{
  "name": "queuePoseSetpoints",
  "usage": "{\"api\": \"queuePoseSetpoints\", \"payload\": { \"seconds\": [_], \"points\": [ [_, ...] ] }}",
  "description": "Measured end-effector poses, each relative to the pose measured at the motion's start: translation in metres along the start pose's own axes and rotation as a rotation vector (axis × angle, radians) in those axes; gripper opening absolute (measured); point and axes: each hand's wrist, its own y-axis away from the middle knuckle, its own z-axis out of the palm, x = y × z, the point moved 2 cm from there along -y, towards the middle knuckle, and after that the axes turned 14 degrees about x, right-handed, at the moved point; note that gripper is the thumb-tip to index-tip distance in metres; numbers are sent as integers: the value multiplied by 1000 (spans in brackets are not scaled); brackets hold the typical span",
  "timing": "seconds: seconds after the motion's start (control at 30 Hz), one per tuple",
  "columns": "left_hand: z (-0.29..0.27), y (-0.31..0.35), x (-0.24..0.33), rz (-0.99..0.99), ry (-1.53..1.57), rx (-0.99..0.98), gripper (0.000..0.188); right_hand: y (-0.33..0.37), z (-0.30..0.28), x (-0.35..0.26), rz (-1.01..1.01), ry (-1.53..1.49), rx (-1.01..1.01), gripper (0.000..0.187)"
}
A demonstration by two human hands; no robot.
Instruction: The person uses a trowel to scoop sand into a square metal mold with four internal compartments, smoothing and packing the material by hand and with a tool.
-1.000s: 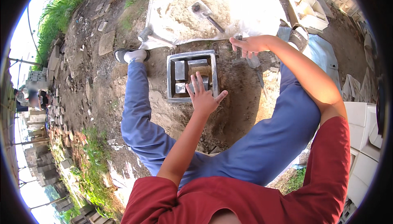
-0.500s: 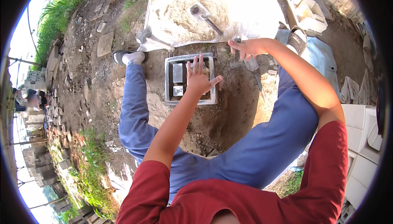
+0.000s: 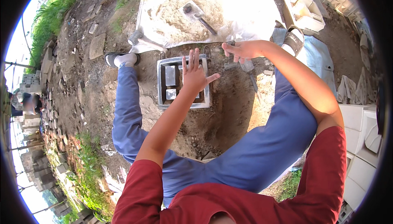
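I sit on bare earth with my legs in blue trousers spread apart. Between them lies a square grey metal mould (image 3: 161, 85) with pale blocks in its compartments. My left hand (image 3: 194, 75) is flat over the mould's right half, fingers spread and holding nothing. My right hand (image 3: 242, 50) reaches to the ground just right of the mould's far corner, its fingers closed around a grey metal tool (image 3: 247, 65) whose thin dark end points toward me. How much of the tool is hidden under the hand I cannot tell.
Beyond the mould a white sheet (image 3: 249, 15) carries a heap of sand (image 3: 172, 17) and a hammer (image 3: 197, 14). A white tray (image 3: 306, 11) stands at the far right and white blocks (image 3: 360, 121) at my right. Stones and grass (image 3: 88, 158) line the left.
My left hand has slid forward from the mould's near edge to lie over its right half. My right hand has stayed beside the mould with the tool.
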Motion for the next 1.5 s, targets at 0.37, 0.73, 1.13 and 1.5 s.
{"api": "queuePoseSetpoints", "payload": {
  "seconds": [0.37,0.73,1.13,1.5],
  "points": [
    [-20,-14,-68,140,176,230,70,-4,-7,-2,46,-32,-28,125],
    [2,-75,-75,573,23,-200,95,-5,-8,-2,28,-54,18,119],
    [-8,-34,-157,434,37,-99,89,-17,-6,1,34,-124,41,110],
    [-26,76,-61,96,350,-30,64,-24,7,10,-77,0,290,59]
  ]
}}
